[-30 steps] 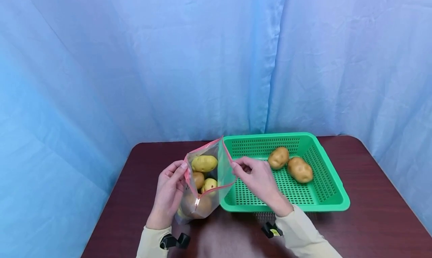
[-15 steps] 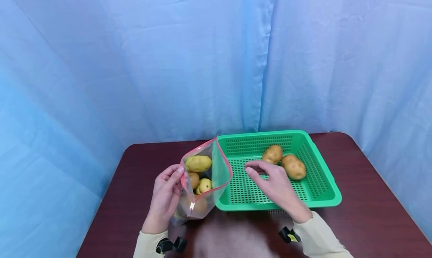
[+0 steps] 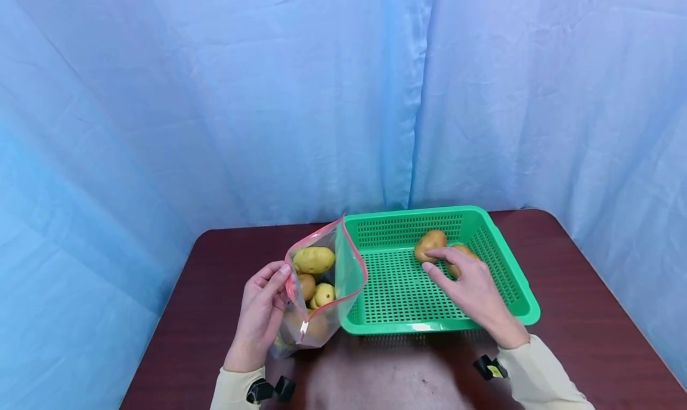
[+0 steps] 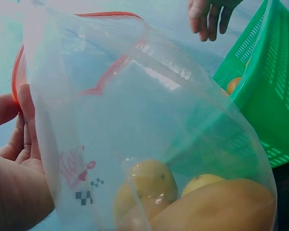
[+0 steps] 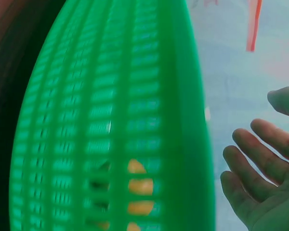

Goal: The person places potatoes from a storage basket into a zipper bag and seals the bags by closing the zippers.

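On the left, the left hand [image 3: 261, 314] pinches the red-zipped rim of a clear bag [image 3: 316, 291], holding its mouth open on the table [image 3: 214, 267]; several potatoes [image 3: 313, 259] already sit inside it. To its right stands a green basket [image 3: 515, 291], where the right hand [image 3: 472, 288] reaches in with fingers relaxed and spread, over two potatoes [image 3: 429, 245] at the far side, gripping neither yet. Judging by this, most of the bagging looks done, with those two left.
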`<state>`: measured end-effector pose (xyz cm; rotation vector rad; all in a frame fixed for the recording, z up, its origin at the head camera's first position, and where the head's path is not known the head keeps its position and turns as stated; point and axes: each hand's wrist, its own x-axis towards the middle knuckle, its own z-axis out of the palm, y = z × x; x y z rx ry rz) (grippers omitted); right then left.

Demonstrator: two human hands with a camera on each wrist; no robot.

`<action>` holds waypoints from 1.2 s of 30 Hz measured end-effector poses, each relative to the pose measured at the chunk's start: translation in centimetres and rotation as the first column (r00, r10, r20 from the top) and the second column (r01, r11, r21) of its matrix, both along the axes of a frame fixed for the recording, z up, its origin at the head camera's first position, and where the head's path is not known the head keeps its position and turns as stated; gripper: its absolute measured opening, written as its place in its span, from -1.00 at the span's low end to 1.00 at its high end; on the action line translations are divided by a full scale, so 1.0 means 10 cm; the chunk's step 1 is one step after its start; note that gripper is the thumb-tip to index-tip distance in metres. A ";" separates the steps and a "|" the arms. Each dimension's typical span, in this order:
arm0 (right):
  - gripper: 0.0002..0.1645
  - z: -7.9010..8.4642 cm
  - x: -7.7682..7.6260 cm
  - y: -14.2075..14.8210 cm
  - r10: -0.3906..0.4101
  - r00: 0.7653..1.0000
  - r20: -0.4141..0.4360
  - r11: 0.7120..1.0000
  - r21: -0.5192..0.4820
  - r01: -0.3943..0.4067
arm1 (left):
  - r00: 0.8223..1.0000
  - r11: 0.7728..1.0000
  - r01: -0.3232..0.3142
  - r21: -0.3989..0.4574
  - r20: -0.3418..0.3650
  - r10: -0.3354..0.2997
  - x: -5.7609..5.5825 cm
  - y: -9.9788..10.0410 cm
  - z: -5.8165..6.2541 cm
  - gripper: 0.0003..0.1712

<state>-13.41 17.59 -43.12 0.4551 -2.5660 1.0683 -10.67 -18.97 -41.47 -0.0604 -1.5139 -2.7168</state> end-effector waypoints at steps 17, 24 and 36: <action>-0.26 -0.15 -0.24 0.46 -0.004 0.981 0.193 0.993 0.116 -0.019 | 1.000 1.000 0.002 0.004 -0.005 -0.002 -0.01 -0.02 0.00 -0.75; -0.07 -0.18 -0.39 0.59 0.001 0.957 0.291 0.980 0.190 -0.059 | 1.000 1.000 0.022 -0.007 -0.016 -0.022 -0.03 -0.01 0.00 -0.76; 0.05 -0.28 -0.57 0.65 0.049 0.910 0.411 0.970 0.197 -0.141 | 1.000 1.000 0.017 0.000 -0.009 -0.017 0.00 -0.04 -0.03 -0.77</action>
